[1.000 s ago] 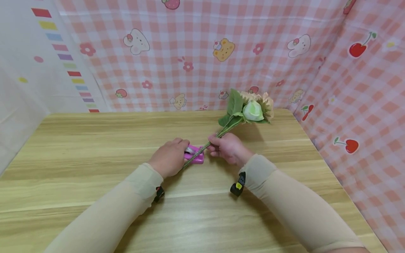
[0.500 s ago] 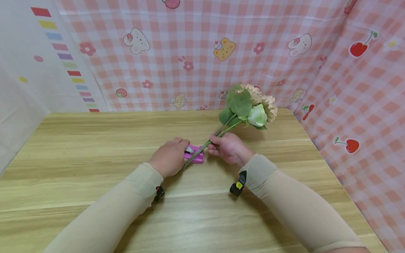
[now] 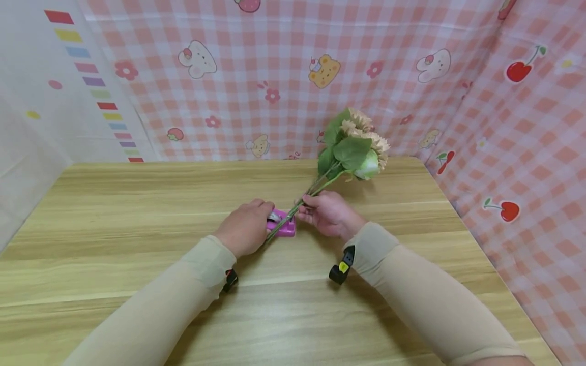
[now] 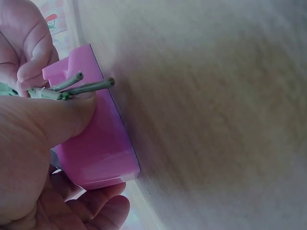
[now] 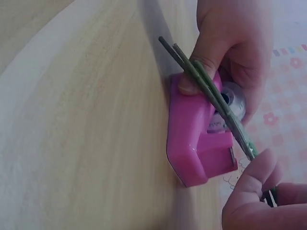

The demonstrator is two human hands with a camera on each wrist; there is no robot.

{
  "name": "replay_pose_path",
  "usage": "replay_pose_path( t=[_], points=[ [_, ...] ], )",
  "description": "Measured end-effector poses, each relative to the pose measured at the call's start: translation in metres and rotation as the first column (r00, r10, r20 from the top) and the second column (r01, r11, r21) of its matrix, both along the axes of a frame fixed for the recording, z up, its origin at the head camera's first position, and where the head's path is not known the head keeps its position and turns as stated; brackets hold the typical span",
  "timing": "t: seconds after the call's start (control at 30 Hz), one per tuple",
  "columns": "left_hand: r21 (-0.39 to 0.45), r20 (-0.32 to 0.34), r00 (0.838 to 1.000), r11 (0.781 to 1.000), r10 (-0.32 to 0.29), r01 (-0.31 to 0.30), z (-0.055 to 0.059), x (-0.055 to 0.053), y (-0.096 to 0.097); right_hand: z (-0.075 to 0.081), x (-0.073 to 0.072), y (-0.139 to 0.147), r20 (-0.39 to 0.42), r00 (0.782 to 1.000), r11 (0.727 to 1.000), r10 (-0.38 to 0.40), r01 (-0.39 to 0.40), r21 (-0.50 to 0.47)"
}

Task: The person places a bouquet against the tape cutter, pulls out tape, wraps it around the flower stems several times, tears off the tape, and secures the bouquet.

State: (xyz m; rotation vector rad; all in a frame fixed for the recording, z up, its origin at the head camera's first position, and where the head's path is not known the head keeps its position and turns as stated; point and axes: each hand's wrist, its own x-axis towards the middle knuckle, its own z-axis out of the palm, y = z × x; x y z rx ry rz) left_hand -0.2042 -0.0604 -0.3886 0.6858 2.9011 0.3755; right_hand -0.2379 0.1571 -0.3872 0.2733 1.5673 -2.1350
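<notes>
On the wooden table my left hand (image 3: 244,227) grips a pink tape dispenser (image 3: 286,230) from the left. The right wrist view shows its thumb on the dispenser's side and a clear roll of tape (image 5: 233,99) in it. My right hand (image 3: 332,213) pinches the stems (image 5: 209,91) of an artificial flower bunch between thumb and fingers. Cream blossoms, a pale green rose (image 3: 368,166) and green leaves (image 3: 352,151) fan out at the upper right. The stems slant across the dispenser, their cut ends by my left thumb. Something pale and shiny wraps the stems (image 4: 48,93) in the left wrist view.
The wooden table (image 3: 137,213) spreads around both hands. A pink checked cloth (image 3: 274,66) hangs behind it and another stretch runs along the right. The blossoms stand close in front of the back cloth. Black straps circle both wrists.
The flower bunch has turned about its stems: the rose has rolled lower behind a leaf and the cream blossoms have risen. My right hand has shifted very slightly; the left hand and dispenser have stayed put.
</notes>
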Motion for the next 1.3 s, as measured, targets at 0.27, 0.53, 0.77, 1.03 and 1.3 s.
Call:
replay_pose_path(
  t=[0.27,0.53,0.77,1.03,1.3],
  points=[
    [-0.003,-0.008,1.0,1.0,-0.003,0.003,0.0,0.0,0.0,-0.002,-0.001,-0.01,-0.019,1.0,1.0,-0.024,0.024,0.009],
    [0.0,-0.004,1.0,1.0,0.001,-0.001,0.0,-0.001,0.0,-0.002,-0.002,-0.016,-0.002,0.998,0.989,-0.062,0.061,0.136],
    [-0.005,-0.005,1.0,1.0,-0.001,0.001,-0.001,-0.001,0.0,-0.002,-0.004,-0.018,0.019,0.997,0.978,-0.075,0.07,0.198],
    [0.001,-0.005,1.0,1.0,0.005,-0.005,-0.003,-0.002,0.001,-0.004,-0.004,-0.01,0.042,0.996,0.924,0.078,-0.088,0.371],
    [-0.001,0.005,1.0,1.0,0.012,-0.012,-0.003,-0.002,0.0,-0.001,-0.004,-0.008,0.038,0.992,0.947,0.116,-0.122,0.297]
  ],
)
